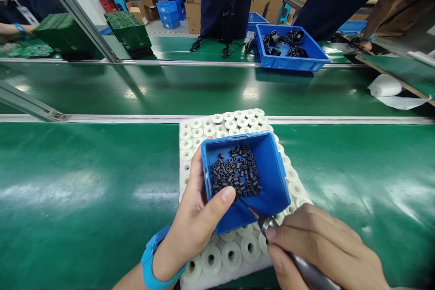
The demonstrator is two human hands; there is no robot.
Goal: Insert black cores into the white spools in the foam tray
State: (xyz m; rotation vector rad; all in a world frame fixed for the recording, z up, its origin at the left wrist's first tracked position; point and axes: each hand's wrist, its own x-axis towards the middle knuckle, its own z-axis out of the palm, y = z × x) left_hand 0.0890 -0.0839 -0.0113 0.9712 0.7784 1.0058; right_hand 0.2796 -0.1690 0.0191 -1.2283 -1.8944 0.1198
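At the far left, a co-worker's arm reaches toward a row of green circuit boards [66, 36] across the desk [84, 231]; a second stack of boards [131, 31] stands just past a metal upright [79, 11]. The left hand [195, 208], with a bright blue wristband [151, 260] below it, grasps the near-left side of a small blue bin [272, 172], its thumb over the rim. The bin is tilted toward the viewer, above a white foam sheet [243, 270] set with rows of pale rings [231, 264]. Short, hollow black sleeves [238, 172] are heaped in the bin's left part. The right hand [326, 242] grips a screwdriver-like tool [311, 272], its thin shaft inside the bin and its tip near the left thumb; I cannot tell whether it touches a sleeve. Farther back, a larger blue crate [288, 62] contains black cables [295, 43]. At the right lies a white roll [385, 85], partly unwound.
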